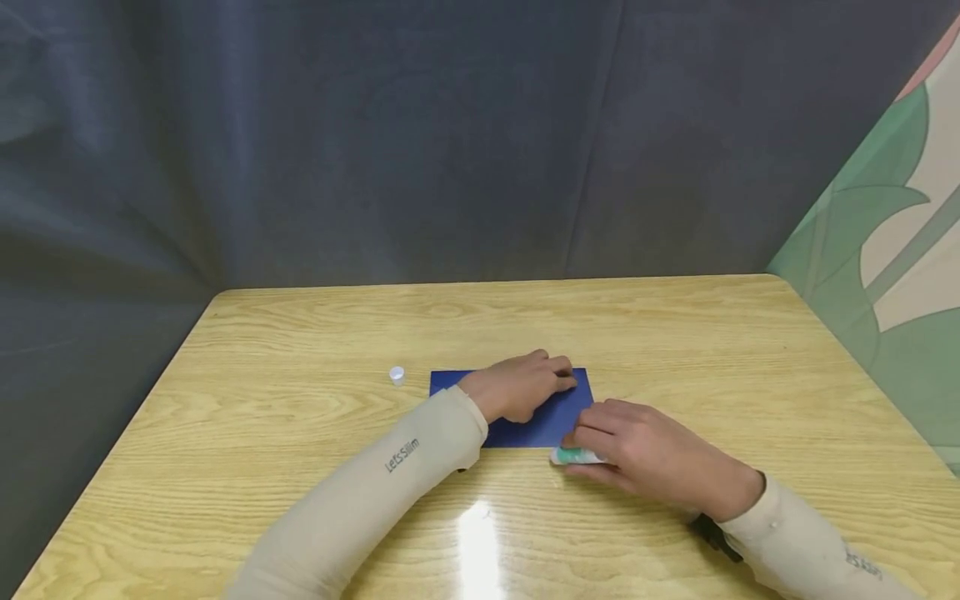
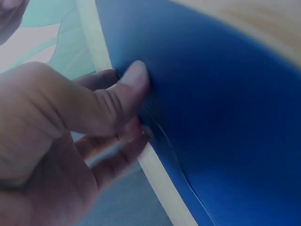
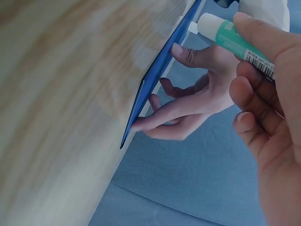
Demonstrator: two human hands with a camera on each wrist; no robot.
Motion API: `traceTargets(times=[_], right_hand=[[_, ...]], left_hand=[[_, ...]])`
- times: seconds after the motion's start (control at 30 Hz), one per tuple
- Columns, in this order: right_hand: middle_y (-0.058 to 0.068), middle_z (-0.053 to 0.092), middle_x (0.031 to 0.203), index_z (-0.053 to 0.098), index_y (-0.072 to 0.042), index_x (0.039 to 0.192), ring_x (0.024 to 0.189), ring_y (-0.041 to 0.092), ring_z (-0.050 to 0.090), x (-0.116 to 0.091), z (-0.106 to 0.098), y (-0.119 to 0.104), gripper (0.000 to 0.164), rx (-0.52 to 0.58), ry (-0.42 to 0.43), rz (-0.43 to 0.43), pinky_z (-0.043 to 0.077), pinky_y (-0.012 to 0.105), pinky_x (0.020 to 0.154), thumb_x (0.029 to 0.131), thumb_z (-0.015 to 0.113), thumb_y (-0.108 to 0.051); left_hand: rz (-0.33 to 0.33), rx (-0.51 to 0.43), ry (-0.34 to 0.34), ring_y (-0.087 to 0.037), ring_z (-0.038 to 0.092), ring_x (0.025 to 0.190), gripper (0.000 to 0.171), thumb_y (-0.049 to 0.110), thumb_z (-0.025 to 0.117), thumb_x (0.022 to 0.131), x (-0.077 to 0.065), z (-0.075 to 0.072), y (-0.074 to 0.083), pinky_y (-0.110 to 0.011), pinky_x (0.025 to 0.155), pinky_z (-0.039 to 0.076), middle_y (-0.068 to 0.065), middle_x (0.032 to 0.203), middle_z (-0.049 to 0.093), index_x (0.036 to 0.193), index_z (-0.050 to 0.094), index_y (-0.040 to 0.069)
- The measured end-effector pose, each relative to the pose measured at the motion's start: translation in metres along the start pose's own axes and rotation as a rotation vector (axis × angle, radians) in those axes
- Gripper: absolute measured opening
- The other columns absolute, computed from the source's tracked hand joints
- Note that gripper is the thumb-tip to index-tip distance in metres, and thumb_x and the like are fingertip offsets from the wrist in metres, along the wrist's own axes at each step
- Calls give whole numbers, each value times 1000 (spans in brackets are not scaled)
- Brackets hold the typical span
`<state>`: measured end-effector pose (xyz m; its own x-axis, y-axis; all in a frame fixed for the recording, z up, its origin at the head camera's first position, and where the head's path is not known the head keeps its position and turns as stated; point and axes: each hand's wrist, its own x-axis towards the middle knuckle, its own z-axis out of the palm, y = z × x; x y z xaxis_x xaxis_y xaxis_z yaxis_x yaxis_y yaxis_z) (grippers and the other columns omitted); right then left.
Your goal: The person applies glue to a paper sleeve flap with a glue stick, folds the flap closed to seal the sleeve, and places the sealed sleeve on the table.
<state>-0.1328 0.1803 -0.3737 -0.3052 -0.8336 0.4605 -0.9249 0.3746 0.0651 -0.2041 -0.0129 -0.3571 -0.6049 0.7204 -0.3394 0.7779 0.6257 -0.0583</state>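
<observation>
A blue sheet of folded paper (image 1: 555, 421) lies on the wooden table, a thin curved edge line running across it in the left wrist view. My left hand (image 1: 521, 387) rests over it, thumb and fingertips spread and touching its surface. The right hand (image 1: 637, 446) grips a glue stick (image 3: 240, 42), white with a green label and a barcode. Its uncapped white tip points at the paper's near right edge. In the right wrist view, a layer at one end of the paper stands slightly apart from the rest.
A small white cap (image 1: 397, 375) sits on the table (image 1: 300, 350) left of the paper. Behind the table hangs a dark curtain (image 1: 450, 150), and a green and pink patterned cloth (image 1: 885, 250) covers the right side.
</observation>
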Motion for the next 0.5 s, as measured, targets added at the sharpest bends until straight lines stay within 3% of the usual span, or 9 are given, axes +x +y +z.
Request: traceTargets(times=[0.13, 0.2, 0.37, 0.5], right_hand=[[-12, 64, 90, 69, -21, 94, 82, 1, 57, 0, 1, -1, 20, -4, -1, 7, 52, 23, 75, 83, 80, -34], [-13, 63, 89, 69, -21, 94, 81, 1, 57, 0, 2, -2, 20, -4, 4, 5, 52, 22, 75, 83, 79, -34], [-13, 62, 87, 69, -21, 93, 78, 1, 55, 0, 1, -2, 19, 3, 23, -7, 51, 21, 73, 83, 80, -33], [-13, 60, 86, 68, -20, 92, 76, 1, 53, 1, 1, -2, 17, 12, 37, -13, 50, 20, 71, 85, 78, -33]], left_hand=[[-22, 0, -42, -12, 45, 123, 63, 13, 55, 101, 6, -2, 0, -21, 101, 43, 9, 150, 36, 156, 30, 32], [-23, -10, -32, -11, 45, 126, 62, 13, 55, 101, 6, 0, -1, -20, 102, 43, 9, 151, 37, 156, 31, 30], [-38, -67, 51, -13, 46, 135, 57, 12, 65, 96, 1, 9, -3, -21, 111, 40, 8, 153, 45, 149, 45, 19], [-75, -68, 102, -14, 57, 121, 49, 13, 69, 94, -3, 12, -2, -21, 101, 48, 8, 147, 55, 141, 54, 16]])
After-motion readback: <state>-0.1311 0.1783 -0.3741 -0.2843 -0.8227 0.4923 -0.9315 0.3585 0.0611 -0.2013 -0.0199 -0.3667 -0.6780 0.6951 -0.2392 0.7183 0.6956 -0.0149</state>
